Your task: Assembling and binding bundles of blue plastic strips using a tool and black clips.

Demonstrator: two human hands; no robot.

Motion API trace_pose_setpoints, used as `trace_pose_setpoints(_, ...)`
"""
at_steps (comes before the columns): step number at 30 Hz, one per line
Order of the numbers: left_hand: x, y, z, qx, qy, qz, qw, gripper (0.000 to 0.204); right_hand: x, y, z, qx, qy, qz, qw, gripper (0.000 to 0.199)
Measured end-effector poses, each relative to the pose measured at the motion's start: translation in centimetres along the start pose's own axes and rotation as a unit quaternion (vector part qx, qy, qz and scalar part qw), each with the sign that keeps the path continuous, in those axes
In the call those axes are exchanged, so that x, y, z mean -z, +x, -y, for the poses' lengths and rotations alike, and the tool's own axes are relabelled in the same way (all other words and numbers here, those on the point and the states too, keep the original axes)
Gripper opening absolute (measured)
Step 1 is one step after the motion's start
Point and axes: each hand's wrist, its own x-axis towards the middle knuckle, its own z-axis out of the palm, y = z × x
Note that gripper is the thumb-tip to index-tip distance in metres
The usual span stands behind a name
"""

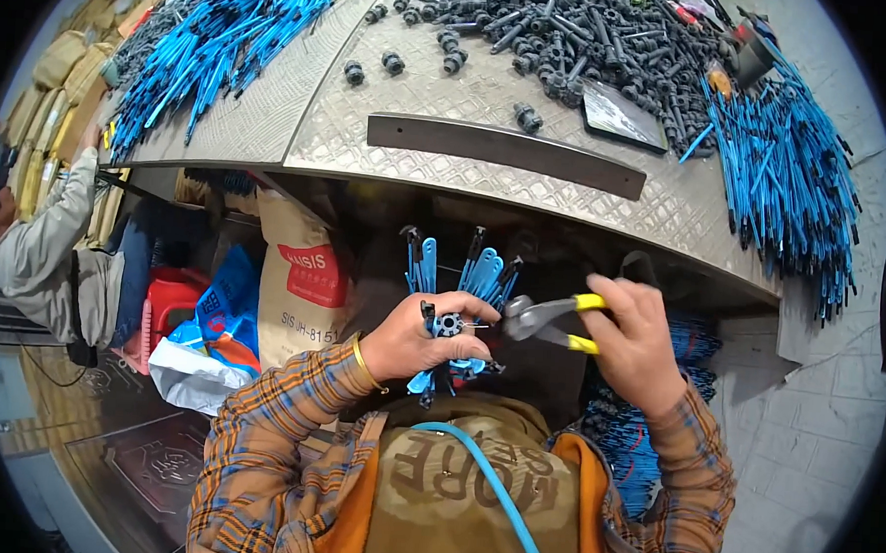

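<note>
Plastic parts (pixel 463 278), a fan of blue strips joined to a black hub, sit in the left hand (pixel 415 340) just below the front edge of the desk (pixel 321 120). That hand is closed around the bundle, thumb and fingers pinching the black hub, and a gold bangle (pixel 363 364) rings its wrist. The right hand (pixel 635 342) grips a pair of cutters (pixel 551 317) with yellow handles, fingers wrapped round them; the metal tip points left and nearly touches the hub. Both sleeves are orange plaid.

On the desk lies a long dark metal bar (pixel 505 152). Behind it spreads a heap of black pieces (pixel 556 27), with piles of blue rods (pixel 215 34) at the left and more at the right edge. Under the desk stands a tan sack (pixel 297 289) beside a red stool (pixel 166 307). At far left another person in a grey jacket (pixel 49 246) reaches up toward stacked sacks.
</note>
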Motion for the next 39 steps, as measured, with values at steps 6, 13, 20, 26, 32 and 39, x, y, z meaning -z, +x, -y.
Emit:
trace_pose_setpoints(6, 0.2, -0.2, -0.3, 0.003, 0.020, -0.015, 1.000, 0.034, -1.9, 2.5, -0.2, 0.119, -0.194, -0.067, 0.971, 0.024)
trace_pose_setpoints(13, 0.7, -0.3, -0.3, -0.028, 0.014, -0.020, 0.999, 0.029, -2.5, 3.4, -0.3, 0.127, -0.184, -0.050, 0.973, 0.029)
trace_pose_setpoints(20, 1.1, -0.3, -0.7, -0.015, 0.006, -0.013, 1.000, 0.029, -3.1, 3.4, -0.4, 0.123, -0.200, -0.062, 0.970, 0.030)
trace_pose_setpoints(26, 1.3, -0.4, -0.7, -0.026, 0.033, 0.000, 0.999, 0.027, -3.9, 3.2, -0.3, 0.122, -0.193, -0.078, 0.971, 0.031)
trace_pose_setpoints(32, 1.1, -0.5, -1.2, -0.011, 0.041, 0.014, 0.999, 0.026, -4.7, 2.8, -0.2, 0.123, -0.172, -0.077, 0.974, 0.031)
trace_pose_setpoints(39, 1.1, -0.7, -0.7, -0.022, 0.016, 0.014, 1.000, 0.024, -4.6, 3.2, 0.0, 0.129, -0.154, -0.085, 0.976, 0.028)
